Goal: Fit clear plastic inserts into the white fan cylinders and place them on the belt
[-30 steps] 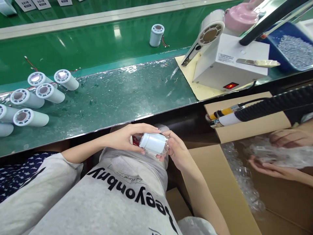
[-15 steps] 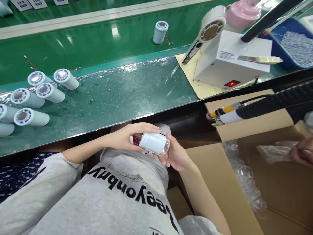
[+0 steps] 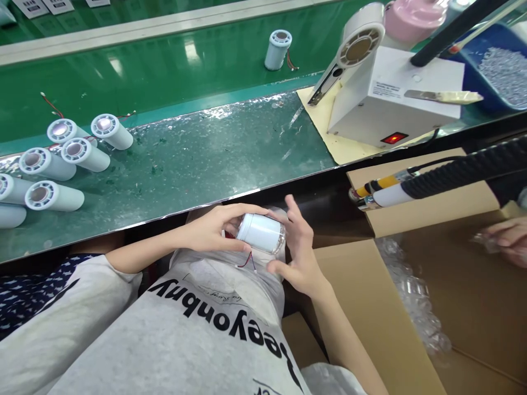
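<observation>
My left hand (image 3: pixel 224 227) is wrapped round a light-blue cylinder (image 3: pixel 260 232), which lies roughly level in front of my shirt. Clear plastic covers the right part of this cylinder. Thin red and dark wires (image 3: pixel 249 260) with small white plugs dangle below it, near my left thumb. Something red shows between my left palm and the cylinder's end. My right hand (image 3: pixel 300 249) is open at the clear end, its fingers spread and thumb apart. Whether its fingertips touch the plastic is hard to tell.
Several similar cylinders (image 3: pixel 55 196) lie on the bench (image 3: pixel 193 164) at left; another upright cylinder (image 3: pixel 278 50) stands farther back. A white machine (image 3: pixel 395 101) with a lit red switch sits at right. Below are a cardboard box (image 3: pixel 473 307) with clear plastic pieces, a black hose (image 3: pixel 461 175) and another person's hand (image 3: pixel 510 238).
My right hand has loosened from the cylinder's clear end, its fingers spreading upward. The wires now hang below the cylinder. The other person's hand has moved up a little at the right.
</observation>
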`<state>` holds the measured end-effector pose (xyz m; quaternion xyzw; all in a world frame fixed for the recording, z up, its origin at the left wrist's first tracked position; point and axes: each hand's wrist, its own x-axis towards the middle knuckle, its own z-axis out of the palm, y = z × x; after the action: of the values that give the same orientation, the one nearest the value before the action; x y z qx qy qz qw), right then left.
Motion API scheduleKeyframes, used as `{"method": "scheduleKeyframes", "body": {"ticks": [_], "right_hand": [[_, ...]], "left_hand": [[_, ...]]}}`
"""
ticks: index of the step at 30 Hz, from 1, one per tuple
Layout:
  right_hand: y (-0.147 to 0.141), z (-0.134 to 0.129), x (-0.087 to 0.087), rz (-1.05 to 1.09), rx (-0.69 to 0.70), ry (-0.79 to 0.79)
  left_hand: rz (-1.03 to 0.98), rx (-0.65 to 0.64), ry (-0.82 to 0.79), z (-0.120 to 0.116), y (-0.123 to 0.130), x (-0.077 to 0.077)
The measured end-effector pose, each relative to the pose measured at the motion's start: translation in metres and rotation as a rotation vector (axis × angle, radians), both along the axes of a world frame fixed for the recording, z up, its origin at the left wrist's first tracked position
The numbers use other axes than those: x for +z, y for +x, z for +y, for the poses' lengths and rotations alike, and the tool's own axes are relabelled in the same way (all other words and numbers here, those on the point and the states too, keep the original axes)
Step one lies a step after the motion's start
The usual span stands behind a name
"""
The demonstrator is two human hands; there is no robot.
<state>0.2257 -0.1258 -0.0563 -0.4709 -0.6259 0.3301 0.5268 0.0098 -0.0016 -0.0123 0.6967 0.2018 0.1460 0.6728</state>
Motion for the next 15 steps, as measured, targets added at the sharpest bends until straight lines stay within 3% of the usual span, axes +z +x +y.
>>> {"method": "scheduleKeyframes", "body": {"ticks": [2, 4, 6, 11, 15], "right_hand": [[0.0036, -0.0008, -0.0018, -0.241, -0.020, 0.209], [0.0061, -0.0011, -0.0011, -0.345, -0.034, 0.278], [0.0066, -0.0018, 0.0009, -0.280, -0.033, 0.195], [0.0026, -0.0048, 0.0041, 0.154, 0.019, -0.150], [0.0034, -0.0074, 0.0051, 0.197, -0.018, -0.204]], "left_hand": [[0.023, -0.001, -0.129, -0.0002, 0.0003, -0.0013], [0.055, -0.021, -0.203, 0.0006, -0.0001, -0.0022], [0.057, -0.042, -0.196, 0.0024, -0.0005, -0.0021], [-0.060, -0.120, -0.083, 0.0068, -0.0015, 0.0000], [-0.035, -0.129, -0.144, 0.0075, -0.0043, -0.0020]]}}
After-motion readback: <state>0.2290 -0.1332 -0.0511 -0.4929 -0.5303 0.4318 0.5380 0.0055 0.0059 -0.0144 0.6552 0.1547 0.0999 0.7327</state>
